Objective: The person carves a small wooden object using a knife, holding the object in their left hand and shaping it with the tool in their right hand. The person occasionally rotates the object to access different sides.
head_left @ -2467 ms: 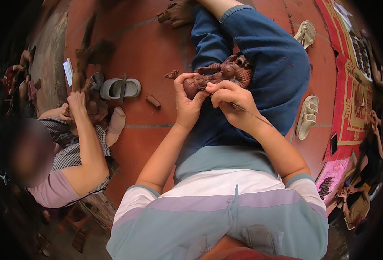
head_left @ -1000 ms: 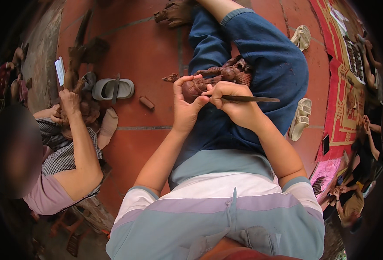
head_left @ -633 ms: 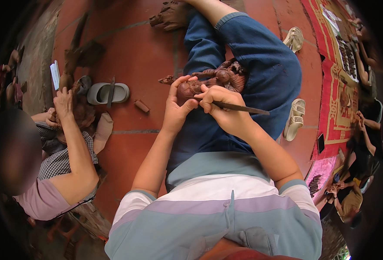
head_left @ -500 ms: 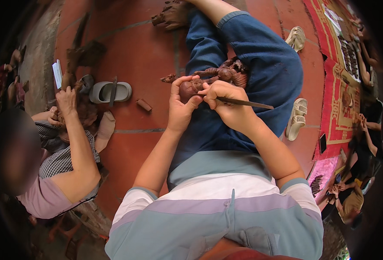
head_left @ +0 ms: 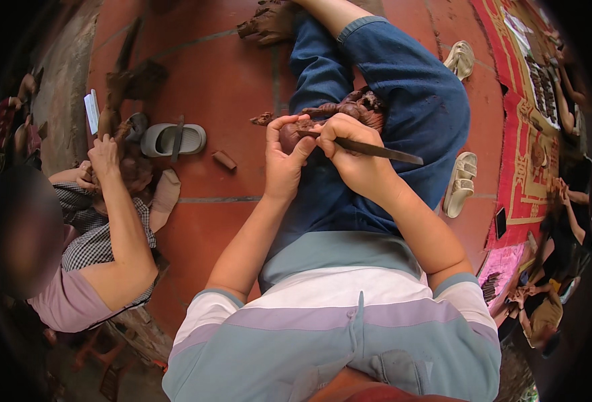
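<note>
Clay figure between left hand, right hand, stick.

The clay figure is dark reddish-brown, and the small clay lump on the floor has the same tone. The modelling stick is dark brown, nearly black. The floor is terracotta red tile with paler grout lines. The jeans are mid blue with lighter cuffs. The person's shirt is striped in grey-blue, white and pale lilac. One slipper is grey-green; the pair of sandals is cream. The mat is red with yellow ornament. The neighbour's top is black-and-white check over mauve.
</note>
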The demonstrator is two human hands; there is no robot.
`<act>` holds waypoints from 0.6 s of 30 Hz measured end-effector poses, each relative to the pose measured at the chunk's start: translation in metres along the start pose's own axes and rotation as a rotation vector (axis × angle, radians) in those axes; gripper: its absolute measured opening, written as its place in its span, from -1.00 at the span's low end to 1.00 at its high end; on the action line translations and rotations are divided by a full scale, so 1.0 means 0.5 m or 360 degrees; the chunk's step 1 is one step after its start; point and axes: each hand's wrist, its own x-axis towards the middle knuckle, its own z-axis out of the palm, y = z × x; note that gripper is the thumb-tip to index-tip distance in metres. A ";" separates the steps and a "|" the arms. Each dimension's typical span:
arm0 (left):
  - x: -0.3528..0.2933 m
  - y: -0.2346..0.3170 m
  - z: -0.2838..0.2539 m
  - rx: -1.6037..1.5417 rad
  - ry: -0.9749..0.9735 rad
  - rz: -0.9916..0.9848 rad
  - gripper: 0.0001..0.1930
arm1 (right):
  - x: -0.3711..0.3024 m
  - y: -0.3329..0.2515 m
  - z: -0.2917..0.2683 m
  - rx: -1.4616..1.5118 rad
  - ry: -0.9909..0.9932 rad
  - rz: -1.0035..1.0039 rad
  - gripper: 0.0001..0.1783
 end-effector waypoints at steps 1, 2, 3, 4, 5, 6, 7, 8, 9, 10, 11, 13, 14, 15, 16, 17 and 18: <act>0.001 0.004 0.004 0.0029 0.0050 -0.0037 -0.44 | 0.003 0.001 -0.001 -0.0034 0.0018 -0.0020 -0.87; 0.001 0.001 0.000 0.0023 0.0042 -0.0055 -0.44 | 0.006 0.002 -0.001 -0.0068 0.0035 -0.0040 -0.87; -0.001 0.000 0.001 -0.0027 0.0008 -0.0024 -0.45 | 0.005 -0.005 0.000 -0.0032 0.0021 -0.0020 -0.87; -0.002 -0.001 0.001 -0.0077 -0.0026 0.0006 -0.45 | 0.001 -0.018 0.001 0.0003 0.0007 0.0001 -0.88; -0.001 -0.002 0.002 -0.0127 -0.0060 0.0036 -0.45 | -0.002 -0.025 0.002 0.0039 -0.0007 0.0022 -0.88; -0.002 -0.004 -0.001 -0.0155 -0.0080 0.0023 -0.44 | -0.008 -0.021 0.003 0.0148 -0.0069 0.0107 -0.88; -0.002 -0.003 -0.009 -0.0184 -0.0101 0.0009 -0.43 | -0.010 -0.015 0.002 0.0150 -0.0070 0.0102 -0.88; -0.002 -0.005 -0.012 -0.0211 -0.0122 -0.0005 -0.43 | -0.010 -0.006 0.001 0.0152 -0.0072 0.0097 -0.88; -0.003 -0.001 -0.010 -0.0167 -0.0094 -0.0036 -0.42 | -0.008 0.002 0.003 0.0162 -0.0073 0.0087 -0.88; -0.003 0.006 -0.007 -0.0123 -0.0067 -0.0067 -0.41 | -0.008 0.012 0.000 0.0107 -0.0084 0.0063 -0.88; -0.004 0.009 -0.005 -0.0079 -0.0038 -0.0096 -0.41 | -0.006 0.015 -0.002 0.0080 -0.0056 0.0059 -0.87; 0.000 0.010 0.001 -0.0045 0.0007 -0.0137 -0.40 | 0.004 0.015 -0.004 0.0028 0.0000 0.0032 -0.87; 0.002 0.012 0.001 -0.0028 0.0031 -0.0158 -0.40 | 0.004 0.011 -0.005 0.0018 0.0010 0.0028 -0.86; 0.001 0.010 0.001 -0.0056 -0.0010 -0.0134 -0.40 | 0.002 0.004 -0.005 0.0031 0.0001 0.0031 -0.86; 0.000 0.010 -0.002 -0.0084 -0.0050 -0.0112 -0.41 | -0.002 -0.005 -0.004 0.0044 -0.0007 0.0035 -0.86; -0.001 0.009 -0.005 -0.0112 -0.0092 -0.0090 -0.41 | -0.004 -0.012 -0.001 0.0057 -0.0015 0.0040 -0.86; -0.002 0.007 -0.010 -0.0178 -0.0140 -0.0063 -0.41 | -0.008 -0.017 0.003 0.0190 -0.0045 0.0078 -0.87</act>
